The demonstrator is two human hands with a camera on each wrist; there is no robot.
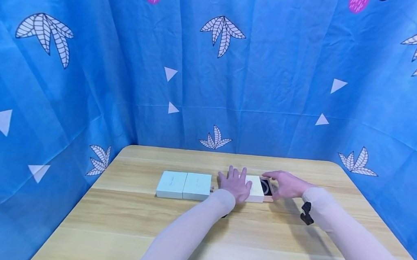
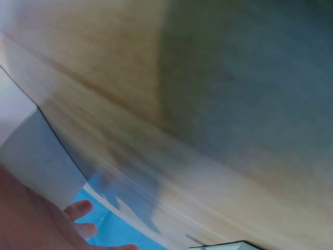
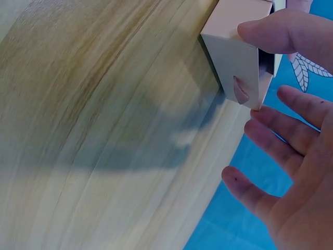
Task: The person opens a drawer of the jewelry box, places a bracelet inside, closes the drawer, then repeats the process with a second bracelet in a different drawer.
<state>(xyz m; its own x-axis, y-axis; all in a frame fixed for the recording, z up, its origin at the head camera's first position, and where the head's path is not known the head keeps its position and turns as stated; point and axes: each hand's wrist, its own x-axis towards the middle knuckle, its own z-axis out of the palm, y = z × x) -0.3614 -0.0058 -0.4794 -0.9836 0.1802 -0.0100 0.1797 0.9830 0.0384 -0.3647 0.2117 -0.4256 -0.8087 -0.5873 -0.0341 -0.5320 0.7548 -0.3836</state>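
Note:
A white sliding box (image 1: 253, 189) lies on the table with its pink drawer (image 1: 268, 199) partly out on the right side. Inside the drawer, a pale curved band (image 1: 264, 186) shows against a dark lining. My left hand (image 1: 236, 185) rests on the left part of the white sleeve with its fingers spread, hiding that end. At the drawer's outer end, my right hand (image 1: 288, 184) pinches it between thumb and a fingertip. In the right wrist view, the thumb (image 3: 260, 32) presses one edge of the drawer, whose end panel has a small notch; the other fingers stand apart from it.
Left of my left hand, a pale blue two-part box (image 1: 196, 185) lies with script on both halves. A small brownish tab (image 1: 212, 189) shows at its right side. The wooden table (image 1: 120, 217) is enclosed by blue patterned curtains (image 1: 212, 85).

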